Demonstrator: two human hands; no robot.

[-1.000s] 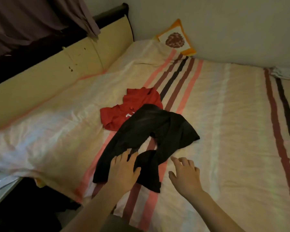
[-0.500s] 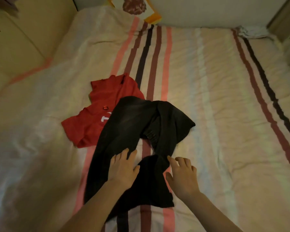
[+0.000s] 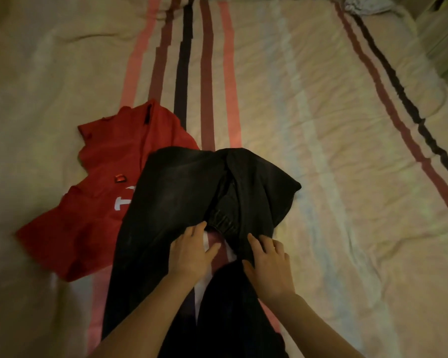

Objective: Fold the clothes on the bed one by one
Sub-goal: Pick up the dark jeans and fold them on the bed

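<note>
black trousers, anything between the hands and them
Nothing visible does. The left hand and right hand already rest on the crumpled black fabric trousers near the elastic waistband. The trousers overlap the red t-shirt, which lies underneath on the striped bedsheet.

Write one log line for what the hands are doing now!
left hand: flat on black trousers | right hand: on trousers | red shirt: partly underneath, unfolded

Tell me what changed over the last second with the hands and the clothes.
Both hands slid up the black trousers toward the bunched middle: the left hand now lies near the gathered waistband, the right hand on the folded-over leg. No firm grasp shows. The red shirt stayed partly under the trousers on the striped bedsheet.
</note>
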